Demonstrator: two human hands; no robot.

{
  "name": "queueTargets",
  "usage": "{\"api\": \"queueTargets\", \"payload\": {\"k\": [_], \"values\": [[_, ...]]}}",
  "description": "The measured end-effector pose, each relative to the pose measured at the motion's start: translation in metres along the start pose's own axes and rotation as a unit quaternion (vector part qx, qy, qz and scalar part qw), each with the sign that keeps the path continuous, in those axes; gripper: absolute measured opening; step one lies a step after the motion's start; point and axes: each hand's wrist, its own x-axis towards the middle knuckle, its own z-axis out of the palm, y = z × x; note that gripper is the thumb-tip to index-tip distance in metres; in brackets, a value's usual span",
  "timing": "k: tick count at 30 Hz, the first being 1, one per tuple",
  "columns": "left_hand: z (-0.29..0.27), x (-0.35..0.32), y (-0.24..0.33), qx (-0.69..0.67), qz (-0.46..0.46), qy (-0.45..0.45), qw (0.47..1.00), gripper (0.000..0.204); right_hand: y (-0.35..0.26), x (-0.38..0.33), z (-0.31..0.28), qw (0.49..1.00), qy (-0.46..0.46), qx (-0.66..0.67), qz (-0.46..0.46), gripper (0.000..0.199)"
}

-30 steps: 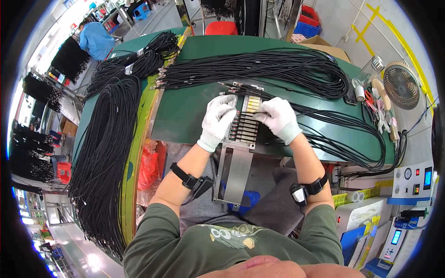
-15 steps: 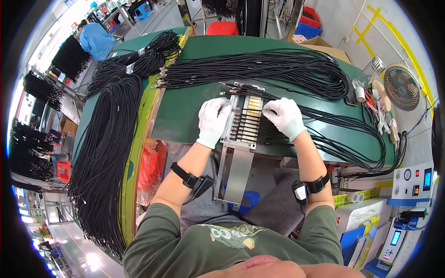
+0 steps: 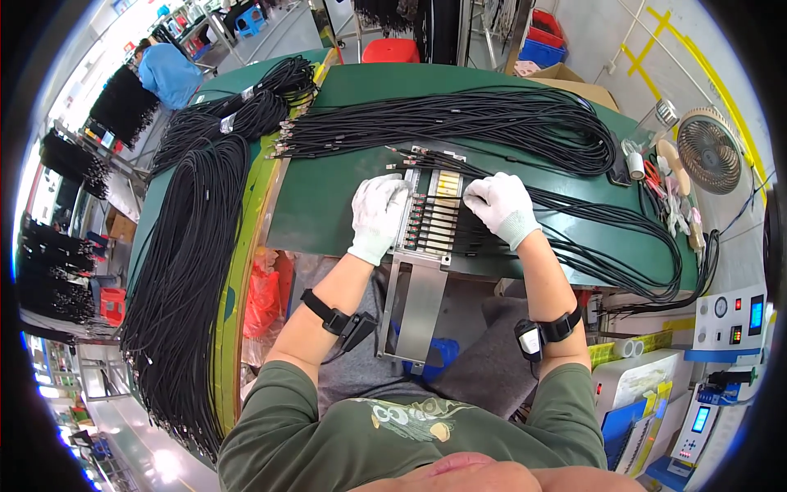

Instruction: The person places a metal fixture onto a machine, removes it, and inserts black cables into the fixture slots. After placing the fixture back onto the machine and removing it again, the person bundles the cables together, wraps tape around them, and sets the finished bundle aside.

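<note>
A metal fixture (image 3: 447, 257) with a row of slots lies in front of me, and several black cables (image 3: 433, 223) lie across it side by side. Their small metal-tipped connectors face left. My left hand (image 3: 379, 215), in a white glove, is closed at the fixture's left edge, fingertips at the connector end of an upper cable. My right hand (image 3: 502, 210), gloved too, pinches a black cable at the right edge. The fingers partly hide what each hand grips. Pale yellow slots (image 3: 448, 184) show uncovered at the fixture's upper part.
A long cable bundle (image 3: 459, 115) lies across the green table (image 3: 328, 205) behind the fixture. More cables (image 3: 184, 271) hang along the left, beside a yellow-green edge strip (image 3: 238, 320). A fan (image 3: 710, 152), a glass jar (image 3: 654, 127) and tools (image 3: 674, 193) stand at right.
Both hands stay almost where they were at the fixture. Only a very slight shift of the view and of the fingers shows.
</note>
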Motion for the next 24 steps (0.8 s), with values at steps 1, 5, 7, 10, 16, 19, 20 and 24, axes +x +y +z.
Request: {"api": "queueTargets", "payload": {"k": [1, 5, 7, 10, 16, 19, 20, 24], "values": [[-0.001, 0.0, 0.001, 0.002, -0.001, -0.002, 1.0, 0.014, 0.0, 0.0, 0.0, 1.0, 0.005, 0.003, -0.001, 0.018], [-0.004, 0.005, 0.009, -0.007, -0.074, -0.063, 0.995, 0.019, -0.003, 0.001, 0.003, 1.0, 0.017, 0.014, -0.004, 0.017], [-0.004, 0.007, 0.018, 0.014, 0.009, -0.081, 0.997, 0.026, -0.004, 0.002, 0.005, 0.999, 0.032, 0.018, -0.004, 0.017], [-0.003, 0.009, 0.031, 0.103, 0.087, -0.17, 0.976, 0.042, -0.003, 0.001, 0.008, 1.0, 0.004, 0.016, 0.006, 0.017], [-0.004, 0.014, 0.039, 0.134, 0.081, -0.22, 0.963, 0.039, 0.015, 0.011, 0.015, 0.978, 0.203, 0.02, 0.033, 0.021], [-0.005, 0.015, 0.038, 0.12, 0.087, -0.213, 0.966, 0.035, 0.024, 0.019, 0.02, 0.985, 0.143, -0.039, 0.083, 0.019], [-0.004, 0.015, 0.037, 0.11, 0.092, -0.209, 0.967, 0.035, 0.026, 0.021, 0.021, 0.989, 0.097, -0.044, 0.107, 0.018], [-0.002, 0.011, 0.029, 0.054, 0.091, -0.184, 0.977, 0.031, 0.034, 0.017, 0.016, 0.983, 0.174, -0.028, 0.054, 0.013]]}}
